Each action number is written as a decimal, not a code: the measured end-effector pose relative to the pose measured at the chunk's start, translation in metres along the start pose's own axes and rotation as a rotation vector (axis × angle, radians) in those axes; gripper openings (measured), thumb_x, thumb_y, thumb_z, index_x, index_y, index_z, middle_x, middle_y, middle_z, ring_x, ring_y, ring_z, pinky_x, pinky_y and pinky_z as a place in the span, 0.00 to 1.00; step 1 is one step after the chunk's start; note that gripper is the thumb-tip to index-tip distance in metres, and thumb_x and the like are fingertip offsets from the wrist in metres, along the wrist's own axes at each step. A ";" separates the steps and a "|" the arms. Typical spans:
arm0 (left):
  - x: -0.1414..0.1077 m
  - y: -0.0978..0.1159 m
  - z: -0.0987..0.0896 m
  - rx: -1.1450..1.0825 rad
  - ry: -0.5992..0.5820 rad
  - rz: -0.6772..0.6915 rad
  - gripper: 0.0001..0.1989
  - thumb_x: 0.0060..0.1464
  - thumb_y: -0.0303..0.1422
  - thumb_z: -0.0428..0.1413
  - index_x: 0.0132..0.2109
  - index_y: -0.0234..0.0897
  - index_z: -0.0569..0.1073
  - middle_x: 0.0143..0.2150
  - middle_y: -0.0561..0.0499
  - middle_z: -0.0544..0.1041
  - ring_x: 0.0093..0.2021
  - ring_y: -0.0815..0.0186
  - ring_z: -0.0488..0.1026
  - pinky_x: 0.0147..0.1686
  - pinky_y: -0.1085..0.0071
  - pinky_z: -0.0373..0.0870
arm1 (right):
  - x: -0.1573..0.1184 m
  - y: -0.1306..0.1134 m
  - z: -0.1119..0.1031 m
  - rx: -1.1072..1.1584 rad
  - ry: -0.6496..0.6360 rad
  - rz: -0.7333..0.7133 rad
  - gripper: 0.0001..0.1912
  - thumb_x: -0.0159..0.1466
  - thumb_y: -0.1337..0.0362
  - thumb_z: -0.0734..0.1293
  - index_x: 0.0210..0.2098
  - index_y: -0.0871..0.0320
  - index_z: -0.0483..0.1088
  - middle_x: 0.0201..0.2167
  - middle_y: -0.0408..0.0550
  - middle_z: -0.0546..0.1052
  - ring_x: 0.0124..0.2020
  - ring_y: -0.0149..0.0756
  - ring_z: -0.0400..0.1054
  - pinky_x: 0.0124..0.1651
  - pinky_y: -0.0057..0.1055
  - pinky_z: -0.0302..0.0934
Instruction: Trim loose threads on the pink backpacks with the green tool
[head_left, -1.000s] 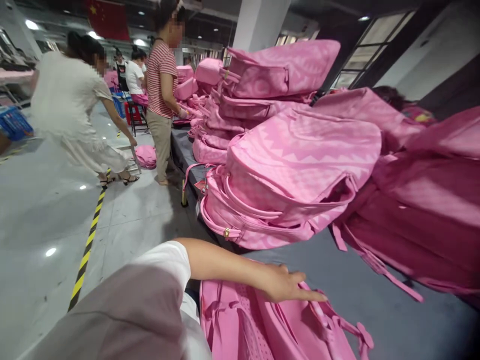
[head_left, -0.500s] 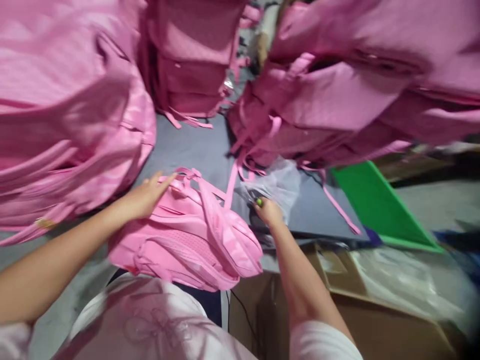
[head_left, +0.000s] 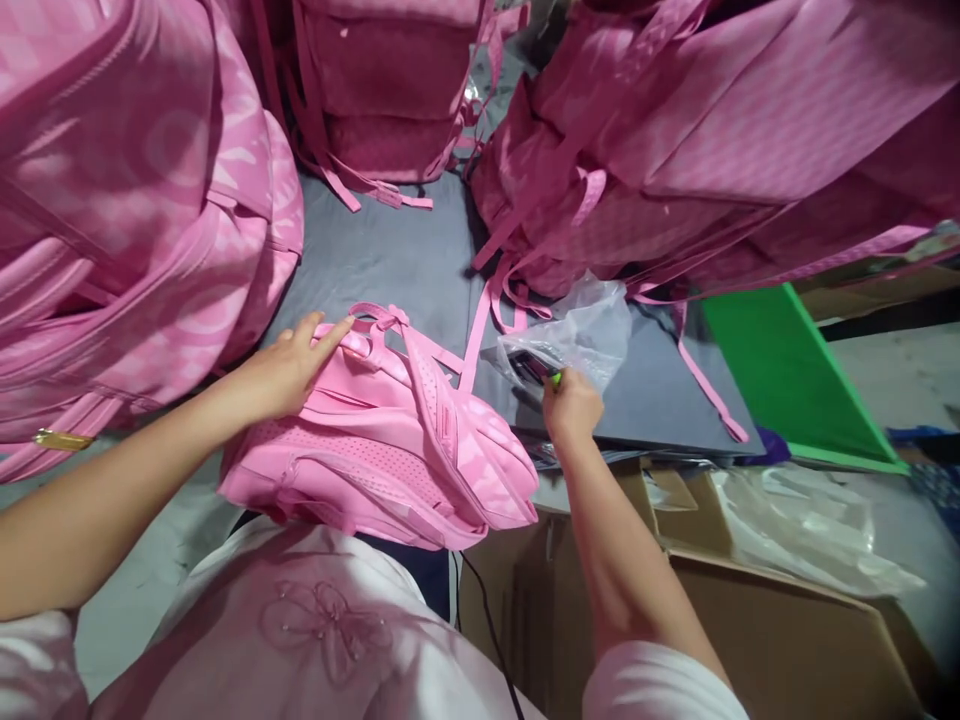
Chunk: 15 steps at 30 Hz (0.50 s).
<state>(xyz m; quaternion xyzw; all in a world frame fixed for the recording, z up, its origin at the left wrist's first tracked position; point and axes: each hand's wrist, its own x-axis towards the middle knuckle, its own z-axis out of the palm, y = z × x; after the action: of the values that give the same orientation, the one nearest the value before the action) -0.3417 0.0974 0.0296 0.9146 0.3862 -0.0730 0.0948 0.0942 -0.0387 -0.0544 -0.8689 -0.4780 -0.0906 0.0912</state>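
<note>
A small pink backpack [head_left: 352, 450] lies on its side at the table's near edge, against my body. My left hand [head_left: 281, 370] rests on its top end by the carry loop, fingers stretched out and apart. To the right of the backpack, my right hand [head_left: 574, 405] is closed around a dark handheld tool with a bright green part [head_left: 556, 380]; its exact kind is mostly hidden. The tool's dark end is at the opening of a clear plastic bag [head_left: 592, 320] on the grey table [head_left: 382, 255]. Pink straps [head_left: 474, 340] trail between backpack and bag.
Large pink backpacks stand at the left [head_left: 172, 190], the back [head_left: 394, 90] and the right [head_left: 720, 150]. A green panel [head_left: 795, 380] is beyond the table's right end. Below it sits an open cardboard box [head_left: 787, 640] with clear plastic sheeting [head_left: 802, 530].
My right hand has moved slightly right and up with the tool, near the plastic bag. The left hand stays on the small backpack. The whole view has shifted a little and is sharper.
</note>
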 end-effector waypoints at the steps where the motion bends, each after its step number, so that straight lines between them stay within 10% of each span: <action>1: -0.001 0.000 0.000 -0.001 0.003 0.003 0.44 0.60 0.23 0.48 0.75 0.45 0.33 0.72 0.31 0.47 0.66 0.43 0.65 0.56 0.55 0.71 | 0.000 0.001 0.002 0.001 0.006 -0.005 0.07 0.67 0.68 0.63 0.37 0.63 0.74 0.33 0.54 0.74 0.28 0.34 0.58 0.33 0.34 0.45; 8: -0.003 0.002 -0.001 -0.019 -0.002 0.003 0.46 0.58 0.21 0.50 0.75 0.43 0.34 0.72 0.30 0.47 0.67 0.41 0.63 0.58 0.53 0.70 | -0.008 -0.006 0.009 0.141 -0.127 -0.082 0.03 0.58 0.72 0.67 0.30 0.61 0.73 0.34 0.53 0.75 0.31 0.35 0.62 0.33 0.32 0.47; 15: 0.000 0.000 0.001 -0.038 -0.011 -0.013 0.47 0.57 0.22 0.52 0.75 0.46 0.35 0.73 0.31 0.47 0.65 0.40 0.65 0.56 0.52 0.72 | -0.019 -0.022 -0.037 0.390 0.004 0.123 0.13 0.64 0.60 0.61 0.38 0.61 0.73 0.35 0.54 0.77 0.35 0.40 0.71 0.34 0.32 0.60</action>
<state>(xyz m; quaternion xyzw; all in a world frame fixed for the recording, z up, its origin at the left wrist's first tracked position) -0.3415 0.0970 0.0283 0.9097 0.3929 -0.0711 0.1139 0.0631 -0.0516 -0.0218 -0.8621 -0.4323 0.0076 0.2643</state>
